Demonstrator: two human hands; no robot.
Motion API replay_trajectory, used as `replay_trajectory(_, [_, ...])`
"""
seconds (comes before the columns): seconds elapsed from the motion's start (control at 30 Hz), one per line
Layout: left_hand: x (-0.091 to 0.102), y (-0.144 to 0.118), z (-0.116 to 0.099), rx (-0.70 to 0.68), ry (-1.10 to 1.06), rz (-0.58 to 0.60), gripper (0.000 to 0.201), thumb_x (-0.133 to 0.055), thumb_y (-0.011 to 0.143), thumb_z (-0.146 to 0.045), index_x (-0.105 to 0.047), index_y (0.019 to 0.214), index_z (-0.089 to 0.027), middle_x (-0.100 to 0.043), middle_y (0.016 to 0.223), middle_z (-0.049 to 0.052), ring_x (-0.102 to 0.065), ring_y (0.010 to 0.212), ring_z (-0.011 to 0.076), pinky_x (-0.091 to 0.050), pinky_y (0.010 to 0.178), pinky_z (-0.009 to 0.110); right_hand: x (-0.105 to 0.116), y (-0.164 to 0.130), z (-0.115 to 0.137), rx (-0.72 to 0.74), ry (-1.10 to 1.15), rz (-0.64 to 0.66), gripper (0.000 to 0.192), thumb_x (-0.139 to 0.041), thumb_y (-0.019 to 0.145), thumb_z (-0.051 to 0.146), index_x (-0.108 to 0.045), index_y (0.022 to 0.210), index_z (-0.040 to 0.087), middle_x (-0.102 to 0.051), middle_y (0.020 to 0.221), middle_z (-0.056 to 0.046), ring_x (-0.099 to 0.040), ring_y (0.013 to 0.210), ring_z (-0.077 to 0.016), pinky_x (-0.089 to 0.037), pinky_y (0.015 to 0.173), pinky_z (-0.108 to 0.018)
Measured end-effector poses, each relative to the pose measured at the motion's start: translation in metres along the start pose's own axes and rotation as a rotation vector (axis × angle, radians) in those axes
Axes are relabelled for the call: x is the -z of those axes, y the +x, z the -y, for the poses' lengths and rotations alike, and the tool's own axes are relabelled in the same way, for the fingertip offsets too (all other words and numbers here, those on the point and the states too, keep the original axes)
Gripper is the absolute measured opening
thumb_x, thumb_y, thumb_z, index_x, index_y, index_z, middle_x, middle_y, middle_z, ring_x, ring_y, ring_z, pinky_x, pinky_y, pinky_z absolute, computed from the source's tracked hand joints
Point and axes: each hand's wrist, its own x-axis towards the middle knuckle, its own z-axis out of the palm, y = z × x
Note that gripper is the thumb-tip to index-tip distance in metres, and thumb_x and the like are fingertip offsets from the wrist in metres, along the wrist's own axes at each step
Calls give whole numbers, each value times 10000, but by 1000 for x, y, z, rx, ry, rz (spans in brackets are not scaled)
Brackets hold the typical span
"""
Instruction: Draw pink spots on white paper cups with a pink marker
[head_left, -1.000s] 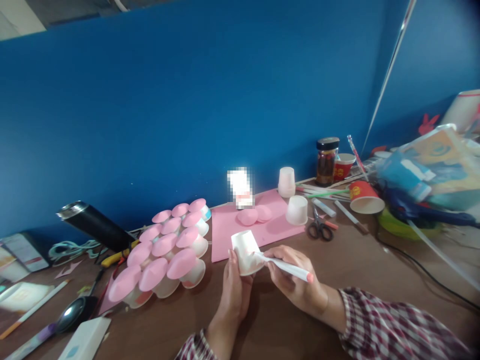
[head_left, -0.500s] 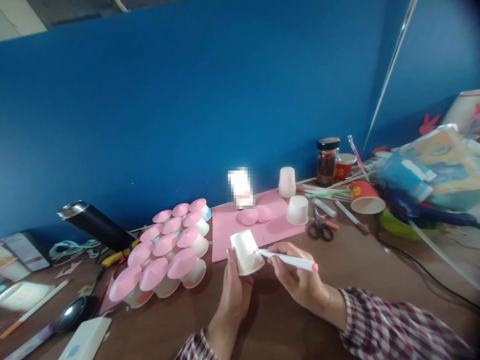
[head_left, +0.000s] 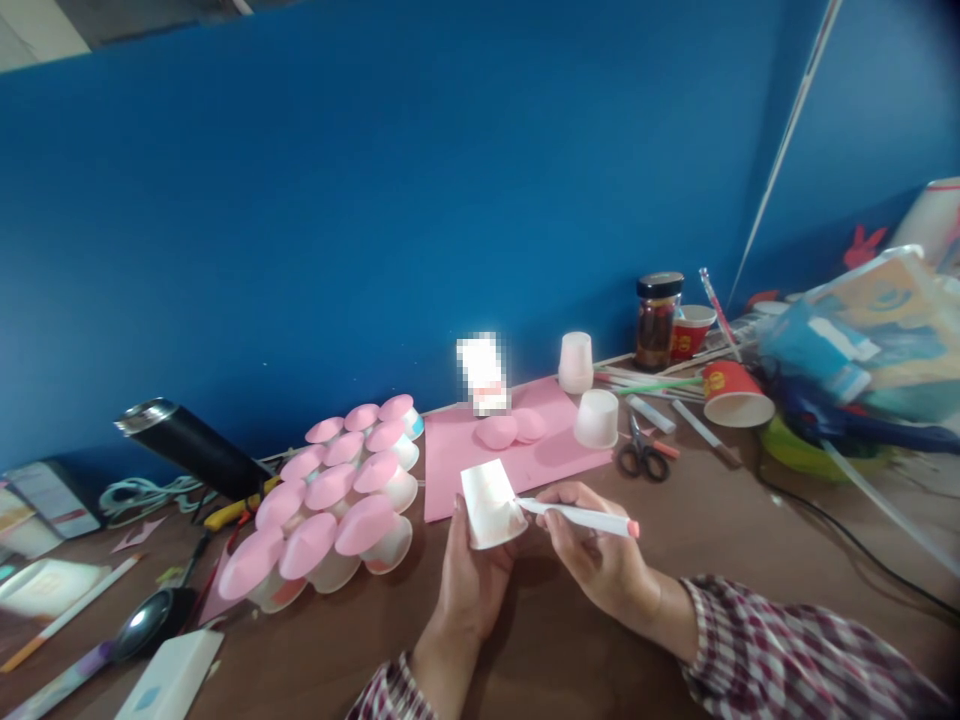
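Note:
My left hand (head_left: 469,590) holds a small white paper cup (head_left: 491,505), upside down and tilted, above the brown table (head_left: 720,520). In my right hand (head_left: 600,560) is a white marker with a pink end (head_left: 581,517), its tip touching the cup's side. A cluster of several white cups topped with pink paper cones (head_left: 337,495) lies to the left of my hands. Behind the cup is a pink paper sheet (head_left: 517,445) with two pink discs on it.
Two upturned white cups (head_left: 596,418) stand near the sheet, with scissors (head_left: 641,455) beside them. A jar (head_left: 656,320), red cups (head_left: 735,392), straws and a pile of bags fill the back right. A black flask (head_left: 187,450), cables and pens lie at left.
The marker has swung from pointing down-right to lying nearly level, its tip staying on the cup. The cup has been held slightly higher.

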Motion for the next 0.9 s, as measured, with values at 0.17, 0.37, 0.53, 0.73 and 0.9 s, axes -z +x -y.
replay_trajectory(0.17, [1,1,1,20,9,-10,461,-509,891,-526,-692,988,-115,-724,934,112,-658,841,231,-506,847,385,0,1,4,11,-11,-4,70,-527,912,185,-597,911,194,-700,776,-42,-695,686,-159,-543,542,-200])
replay_trajectory(0.37, [2,1,1,9,36,-14,477,-526,872,-547,-689,1018,-124,-720,957,110,-652,877,248,-488,877,404,0,1,2,23,-19,-1,74,-528,911,192,-601,914,194,-704,774,-43,-694,673,-159,-539,522,-195])
replay_trajectory(0.53, [-1,1,1,9,32,-14,443,-535,879,-512,-686,1018,-120,-718,952,107,-647,870,242,-483,876,398,0,0,0,19,-27,1,60,-537,908,201,-596,911,195,-704,781,-47,-695,680,-164,-543,529,-201])
replay_trajectory(0.73, [-1,0,1,28,18,-35,440,-521,888,-515,-684,993,-120,-723,945,106,-650,864,237,-498,824,372,0,-1,-2,9,-46,1,66,-539,906,202,-599,931,193,-704,777,-47,-697,676,-169,-561,565,-220])
replay_trajectory(0.9, [0,0,2,30,24,-34,468,-508,889,-534,-682,995,-112,-722,935,111,-650,861,241,-496,813,369,0,-2,-4,10,-18,19,82,-542,905,186,-596,965,201,-715,815,-48,-711,719,-176,-573,609,-229])
